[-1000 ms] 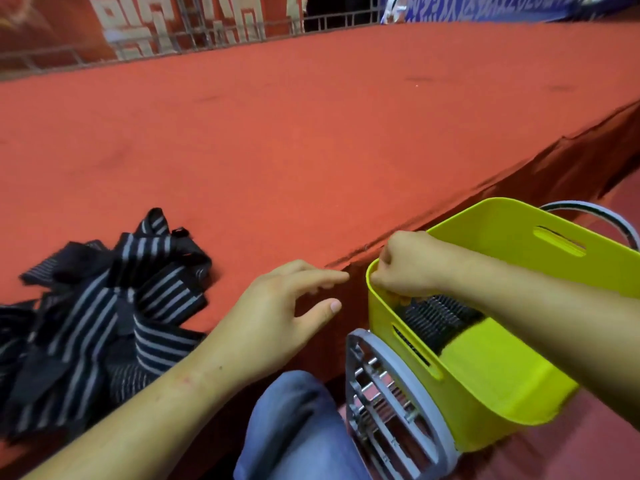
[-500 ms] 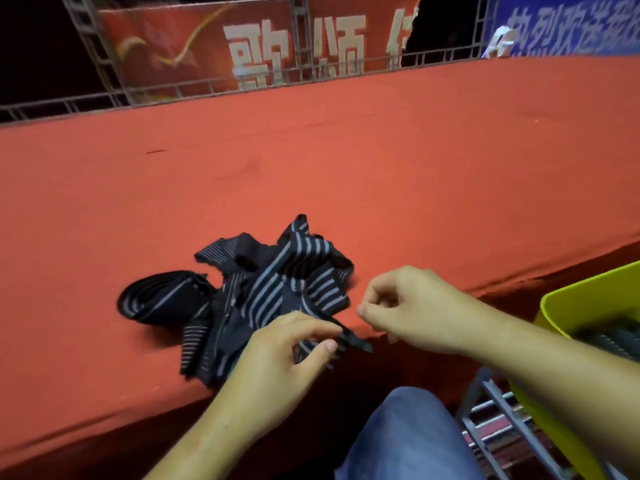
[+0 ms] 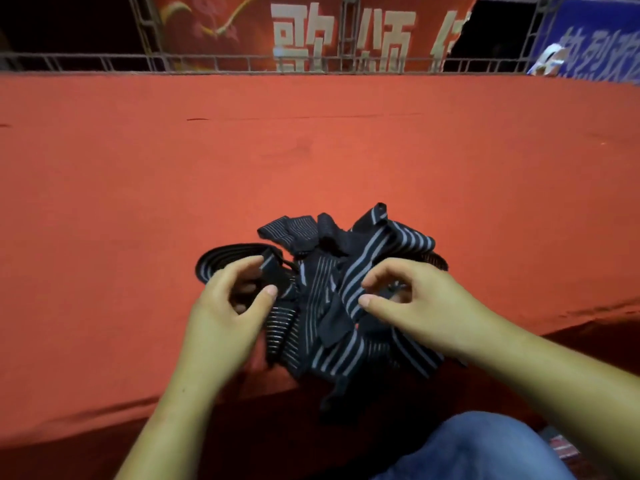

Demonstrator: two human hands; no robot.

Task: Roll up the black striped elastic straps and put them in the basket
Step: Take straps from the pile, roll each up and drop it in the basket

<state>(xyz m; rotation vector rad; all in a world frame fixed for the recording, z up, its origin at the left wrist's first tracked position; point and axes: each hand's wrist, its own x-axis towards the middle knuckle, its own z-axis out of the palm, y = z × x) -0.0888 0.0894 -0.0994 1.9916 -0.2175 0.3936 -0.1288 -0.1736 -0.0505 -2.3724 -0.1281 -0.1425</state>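
Note:
A tangled pile of black striped elastic straps (image 3: 332,306) lies on the red cloth near its front edge, with one strap looped out to the left (image 3: 221,258). My left hand (image 3: 228,313) is on the pile's left side, with a strap end between index finger and thumb. My right hand (image 3: 412,303) is on the pile's right side, thumb and index finger pinching the edge of a broad-striped strap. Part of the pile hangs over the table edge. The basket is out of view.
The red cloth-covered table (image 3: 311,150) stretches far back to a metal railing (image 3: 242,62) with red and blue banners behind it. My knee in blue jeans (image 3: 478,448) is below the table's front edge.
The view has swung left, so the yellow basket has left the frame. My right hand came from the basket to the pile, and both hands now grip straps in it.

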